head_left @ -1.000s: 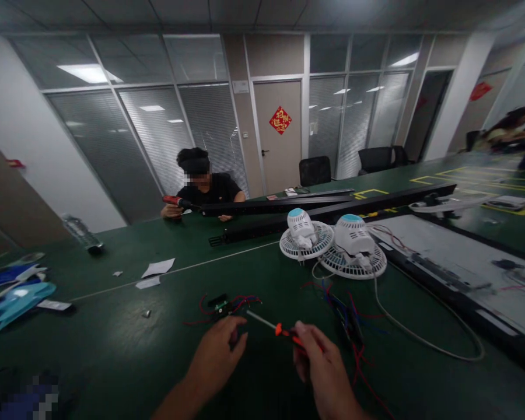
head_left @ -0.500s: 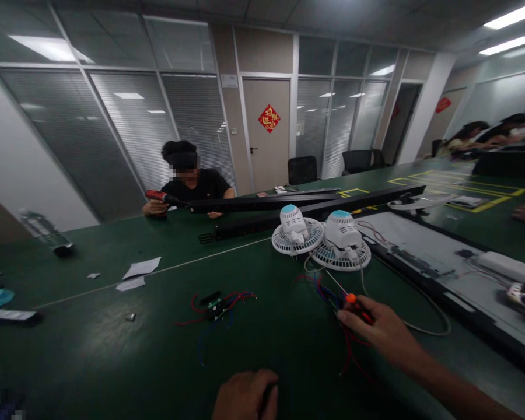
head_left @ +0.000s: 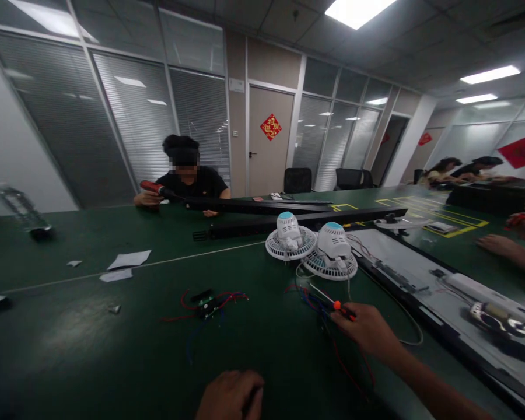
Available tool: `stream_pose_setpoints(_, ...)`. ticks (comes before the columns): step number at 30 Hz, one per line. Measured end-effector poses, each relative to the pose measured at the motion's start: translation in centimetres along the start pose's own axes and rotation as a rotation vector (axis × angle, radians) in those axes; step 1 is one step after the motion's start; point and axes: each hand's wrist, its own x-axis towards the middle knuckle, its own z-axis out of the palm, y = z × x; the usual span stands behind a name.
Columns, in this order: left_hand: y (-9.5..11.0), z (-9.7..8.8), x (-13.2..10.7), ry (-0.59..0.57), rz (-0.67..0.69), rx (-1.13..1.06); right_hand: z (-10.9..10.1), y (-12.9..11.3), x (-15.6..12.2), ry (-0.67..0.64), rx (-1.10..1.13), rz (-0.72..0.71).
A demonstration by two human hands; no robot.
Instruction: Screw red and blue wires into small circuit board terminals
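A head-worn view over a green table (head_left: 126,373). The wearer's right hand (head_left: 367,329) grips a screwdriver (head_left: 338,305) with an orange and black handle, its thin shaft slanting up and to the left. It is above or among a bundle of loose wires (head_left: 307,296), red and blue; whether the tip touches them cannot be told. A second ago the screwdriver was farther left, between both hands and near a small circuit board (head_left: 207,307). Now that board lies alone, its wires splayed, with neither hand on it, so attention seems to have passed to the other bundle.

The left hand (head_left: 233,395) has drawn back to the bottom of the view, fingers curled; whether it holds anything cannot be told. Just beyond the screwdriver, two white fans (head_left: 335,256) lie on their grilles. Across the table, a co-worker (head_left: 203,185) holds a red drill (head_left: 151,187).
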Motion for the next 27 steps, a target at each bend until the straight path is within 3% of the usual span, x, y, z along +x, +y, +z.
stream_pose_setpoints(6, 0.8, -0.5, 0.4, -0.004, 0.01, -0.007, 1.4, -1.5, 0.0, -0.137, -0.018, -0.037)
stream_pose_setpoints(12, 1.2, -0.9, -0.2, 0.139, -0.103, -0.316, 1.6, -6.0, -1.8, -0.204, 0.225, -0.122)
stream_pose_setpoints(15, 2.1, -1.8, -0.2, 0.229, -0.215, -0.616, 4.2, -8.9, -3.9, -0.314, 0.422, -0.156)
stream_pose_setpoints(18, 2.6, -2.3, 0.1, 0.25, -0.229, -0.798, 7.7, -11.0, -5.3, -0.432, 0.582, -0.108)
stream_pose_setpoints(22, 2.0, -2.2, 0.3, 0.25, -0.191, -0.706, 10.8, -11.7, -5.5, -0.528, 0.698, -0.008)
stream_pose_setpoints(27, 1.3, -1.9, -0.1, 0.148, -0.091, -0.597, 11.5, -10.5, -5.1, -0.575, 0.782, 0.022)
